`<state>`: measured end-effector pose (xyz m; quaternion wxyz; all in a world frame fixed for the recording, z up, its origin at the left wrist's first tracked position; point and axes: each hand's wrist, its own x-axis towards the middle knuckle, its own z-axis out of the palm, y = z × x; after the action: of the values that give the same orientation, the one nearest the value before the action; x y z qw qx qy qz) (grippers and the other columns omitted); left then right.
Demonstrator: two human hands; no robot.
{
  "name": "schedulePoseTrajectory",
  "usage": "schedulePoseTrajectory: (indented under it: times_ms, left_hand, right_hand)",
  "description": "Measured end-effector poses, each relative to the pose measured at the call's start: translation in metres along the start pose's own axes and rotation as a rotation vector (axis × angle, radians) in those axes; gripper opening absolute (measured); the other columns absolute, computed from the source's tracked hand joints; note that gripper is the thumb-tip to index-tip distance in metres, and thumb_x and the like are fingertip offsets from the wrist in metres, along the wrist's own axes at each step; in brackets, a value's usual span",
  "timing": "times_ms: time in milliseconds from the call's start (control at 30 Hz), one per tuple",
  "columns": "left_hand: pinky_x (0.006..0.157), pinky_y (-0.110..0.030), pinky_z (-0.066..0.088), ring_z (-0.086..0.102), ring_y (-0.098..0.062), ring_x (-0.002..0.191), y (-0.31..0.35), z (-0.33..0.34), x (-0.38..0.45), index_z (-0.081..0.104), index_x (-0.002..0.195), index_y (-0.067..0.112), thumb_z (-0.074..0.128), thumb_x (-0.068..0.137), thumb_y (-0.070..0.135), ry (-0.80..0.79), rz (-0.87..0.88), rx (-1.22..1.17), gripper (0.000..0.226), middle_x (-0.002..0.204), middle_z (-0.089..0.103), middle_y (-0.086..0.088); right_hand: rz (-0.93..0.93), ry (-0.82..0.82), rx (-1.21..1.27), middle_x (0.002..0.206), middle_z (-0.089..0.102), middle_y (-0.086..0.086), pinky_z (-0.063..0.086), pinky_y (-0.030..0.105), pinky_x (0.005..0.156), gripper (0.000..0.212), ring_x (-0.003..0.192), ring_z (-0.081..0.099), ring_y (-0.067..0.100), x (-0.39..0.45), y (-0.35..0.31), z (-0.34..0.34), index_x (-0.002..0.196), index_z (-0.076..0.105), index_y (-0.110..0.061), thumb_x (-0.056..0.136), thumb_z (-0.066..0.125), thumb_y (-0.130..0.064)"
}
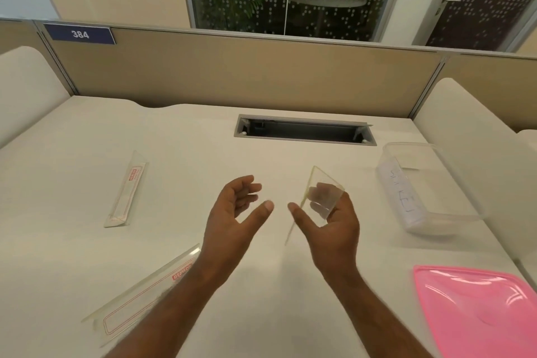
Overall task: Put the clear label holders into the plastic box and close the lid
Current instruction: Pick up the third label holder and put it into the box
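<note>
Right grip (325,221) holds clear holder (321,197) — over white desk (203,136).

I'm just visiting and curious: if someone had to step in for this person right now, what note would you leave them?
Right hand: holding one clear label holder.
Left hand: open, empty.
Two label holders lie on the table: one far left, one near left.
Plastic box: right, uncovered, seemingly empty.
Pink lid: off, near right.
Left: box all three, close lid.
</note>
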<state>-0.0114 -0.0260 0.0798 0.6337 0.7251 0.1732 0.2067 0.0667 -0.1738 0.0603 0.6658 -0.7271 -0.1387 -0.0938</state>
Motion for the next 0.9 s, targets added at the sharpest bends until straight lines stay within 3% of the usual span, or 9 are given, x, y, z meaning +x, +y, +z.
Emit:
schedulePoseTrajectory:
  times_ms: [100,233,333,433,567,767,900]
  left_hand:
    - [0.109,-0.031,0.042,0.053,0.003,0.122,-0.026,-0.013,-0.003,0.053,0.129,0.039,0.076,0.072,0.037,-0.100,-0.061,0.130,0.062,0.127,0.061,0.025]
    - [0.109,-0.025,0.037,0.042,0.006,0.130,-0.046,-0.017,-0.007,0.042,0.140,0.044,0.085,0.062,0.056,-0.254,-0.172,0.244,0.090,0.140,0.047,0.029]
    - [0.104,-0.020,0.039,0.043,0.005,0.130,-0.050,-0.015,-0.009,0.038,0.143,0.044,0.085,0.054,0.064,-0.348,-0.216,0.246,0.102,0.140,0.046,0.030]
    - [0.094,-0.016,0.047,0.055,0.002,0.121,-0.047,-0.015,-0.010,0.046,0.138,0.042,0.089,0.053,0.055,-0.375,-0.254,0.159,0.096,0.131,0.058,0.025]
    - [0.086,-0.024,0.054,0.067,-0.014,0.108,-0.043,-0.018,-0.011,0.062,0.126,0.030,0.090,0.056,0.037,-0.340,-0.257,0.009,0.075,0.119,0.071,0.009]
    - [0.081,-0.025,0.056,0.069,-0.016,0.103,-0.039,-0.025,-0.010,0.069,0.116,0.025,0.094,0.048,0.031,-0.313,-0.239,-0.098,0.073,0.119,0.072,0.006]
    - [0.084,-0.030,0.056,0.069,-0.015,0.102,-0.029,-0.035,-0.004,0.070,0.113,0.032,0.096,0.048,0.033,-0.312,-0.170,-0.030,0.070,0.115,0.073,0.003]
  right_hand:
    - [0.115,0.019,0.292,0.098,0.072,0.008,0.057,0.039,0.086,0.048,0.093,0.070,0.028,0.006,0.000,-0.008,0.102,0.065,-0.024,0.060,0.089,-0.026]
    - [0.269,-0.024,0.596,0.106,0.070,0.021,0.052,0.050,0.095,0.059,0.103,0.067,0.038,0.007,-0.004,-0.013,0.109,0.063,-0.003,0.060,0.089,-0.023]
    - [0.339,-0.081,0.715,0.105,0.071,0.017,0.052,0.047,0.093,0.034,0.102,0.068,0.033,0.006,-0.008,-0.015,0.104,0.068,-0.010,0.072,0.078,-0.016]
    - [0.377,-0.126,0.791,0.102,0.071,0.012,0.052,0.044,0.091,0.022,0.102,0.066,0.029,0.004,-0.007,-0.016,0.101,0.070,-0.016,0.080,0.066,-0.011]
    - [0.408,-0.174,0.871,0.103,0.071,0.011,0.046,0.047,0.099,0.021,0.105,0.064,0.028,0.001,-0.006,-0.018,0.100,0.072,-0.021,0.083,0.064,-0.013]
    - [0.503,-0.217,0.960,0.114,0.067,0.015,0.042,0.045,0.101,0.024,0.116,0.059,0.032,-0.002,0.000,-0.025,0.103,0.065,-0.018,0.079,0.068,-0.020]
    - [0.529,-0.247,0.929,0.115,0.064,0.011,0.045,0.045,0.100,0.026,0.115,0.058,0.031,-0.005,0.008,-0.029,0.096,0.061,-0.016,0.075,0.073,-0.023]
